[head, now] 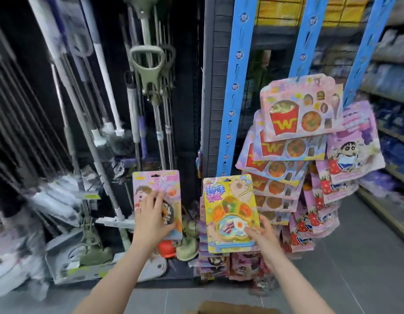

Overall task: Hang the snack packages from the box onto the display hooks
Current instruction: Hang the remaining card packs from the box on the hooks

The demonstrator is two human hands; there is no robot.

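From the head view, you have a package in each hand. Your left hand point(151, 219) lies fingers spread across the front of the pink package point(156, 191), at about 7 o'clock from the centre of the frame; whether a thumb grips behind it, you cannot tell. Your right hand point(263, 232) pinches the lower right corner of the yellow package point(229, 209), fingers closed on its edge, near 6 o'clock.

The risks, as I judge them: a one-corner pinch on the yellow package lets it swing, so its hang hole may miss the hook. With both hands full you have no free hand to steady the blue hanging strip point(236, 87), which runs from 12 down toward 5 o'clock and looks flexible. The fanned stack of fries packages point(300, 109) at 3 o'clock and the cartoon pouches point(352, 152) beside it crowd the strips; brushing them could knock one off. The cardboard box point(221, 308) sits at the bottom edge, right by your feet.

Both packages are stiff, flat printed cards with clear moulded blisters, glossy and slippery, with a slot at the top. The pouches look like soft film. The mop poles point(101, 71) at 10 o'clock are smooth metal and plastic.
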